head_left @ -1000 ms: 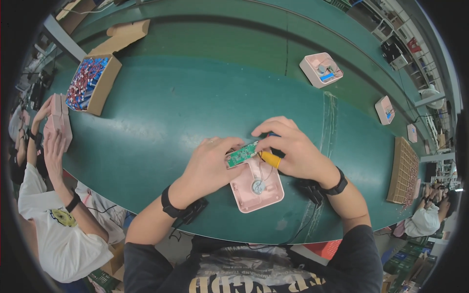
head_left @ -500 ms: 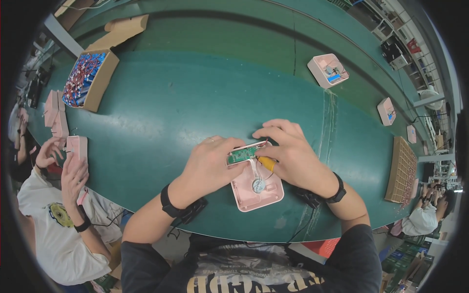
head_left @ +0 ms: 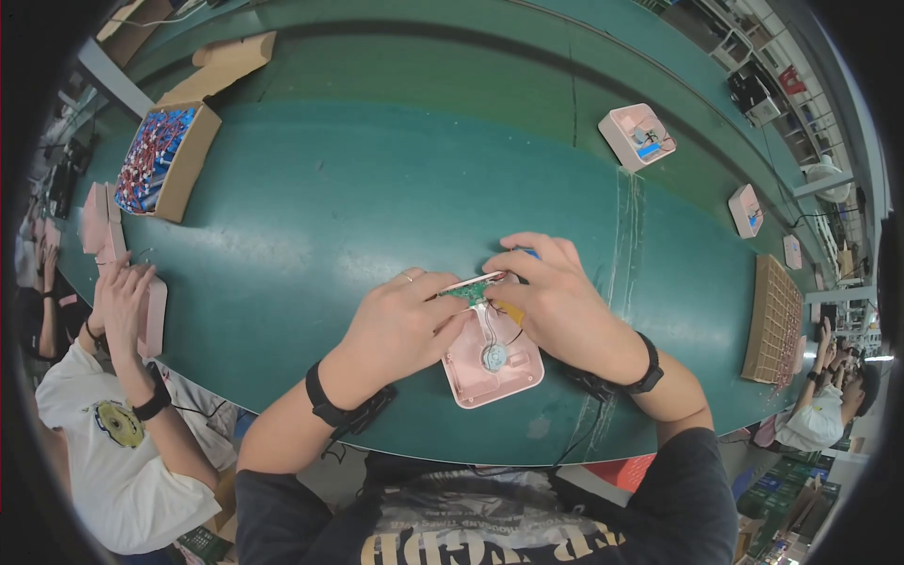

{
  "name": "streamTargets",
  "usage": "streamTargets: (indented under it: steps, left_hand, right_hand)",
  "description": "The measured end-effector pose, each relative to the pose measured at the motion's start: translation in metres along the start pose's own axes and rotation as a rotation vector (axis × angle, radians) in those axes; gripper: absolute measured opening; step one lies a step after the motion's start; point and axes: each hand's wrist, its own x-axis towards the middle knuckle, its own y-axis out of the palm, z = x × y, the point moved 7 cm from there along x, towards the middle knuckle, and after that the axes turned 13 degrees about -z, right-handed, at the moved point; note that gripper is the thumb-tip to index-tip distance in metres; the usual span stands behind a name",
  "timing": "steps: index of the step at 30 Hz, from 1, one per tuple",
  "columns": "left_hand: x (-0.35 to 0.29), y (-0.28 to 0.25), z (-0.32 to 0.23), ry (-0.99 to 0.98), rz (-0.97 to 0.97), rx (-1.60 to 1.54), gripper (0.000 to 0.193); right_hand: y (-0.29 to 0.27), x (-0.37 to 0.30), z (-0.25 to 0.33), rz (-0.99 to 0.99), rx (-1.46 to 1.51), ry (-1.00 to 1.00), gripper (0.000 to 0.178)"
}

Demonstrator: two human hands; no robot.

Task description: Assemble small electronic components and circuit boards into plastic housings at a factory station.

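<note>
A green circuit board (head_left: 468, 293) with a pale strip along its far edge is tilted above the open pink plastic housing (head_left: 494, 384). My left hand (head_left: 400, 320) is closed on the board's left end. At its right end my right hand (head_left: 565, 301) grips the board between thumb and fingers. A yellow piece (head_left: 509, 312) shows under the right thumb; its kind is hard to make out. A blue part (head_left: 527, 252) shows behind the right fingers, mostly hidden. Thin wires run down to a round grey disc (head_left: 494, 356) inside the housing.
A cardboard box of blue wired batteries (head_left: 155, 155) stands at the far left, near a co-worker's hands (head_left: 124, 292) and pink housings. More pink housings (head_left: 638, 137) with parts lie far right. A divided cardboard tray (head_left: 774, 320) stands at the right edge.
The circuit board has tipped, so less of its green face shows. A blue part now shows behind my right hand. The co-worker's hands at left have come together over a pink housing.
</note>
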Motion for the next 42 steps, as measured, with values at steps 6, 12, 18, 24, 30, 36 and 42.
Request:
streamTargets:
  steps: [6,12,18,24,30,36,42]
  left_hand:
    - [-0.001,0.001,0.002,-0.024,0.003,-0.001,0.011]
    - [-0.001,0.000,0.007,-0.048,0.022,-0.022,0.010]
    - [0.002,-0.004,0.018,-0.036,0.019,-0.047,0.009]
    - [0.002,-0.012,0.028,-0.084,-0.059,0.001,0.009]
    - [0.002,-0.015,0.035,-0.099,-0.070,0.056,0.009]
    - [0.002,-0.015,0.037,-0.089,-0.095,0.051,0.009]
    - [0.002,-0.017,0.042,-0.098,-0.113,0.035,0.009]
  right_hand:
    - [0.002,-0.001,0.000,-0.007,-0.005,0.006,0.018]
    - [0.005,0.004,-0.002,0.040,0.021,0.003,0.022]
    - [-0.009,0.021,-0.029,0.019,0.082,0.096,0.033]
    - [0.003,0.016,-0.046,0.083,-0.078,0.181,0.033]
    - [-0.011,0.025,-0.023,0.059,0.102,0.106,0.026]
    - [0.000,0.021,0.005,0.067,-0.020,0.025,0.023]
    - [0.015,0.016,0.009,0.142,0.185,0.033,0.021]
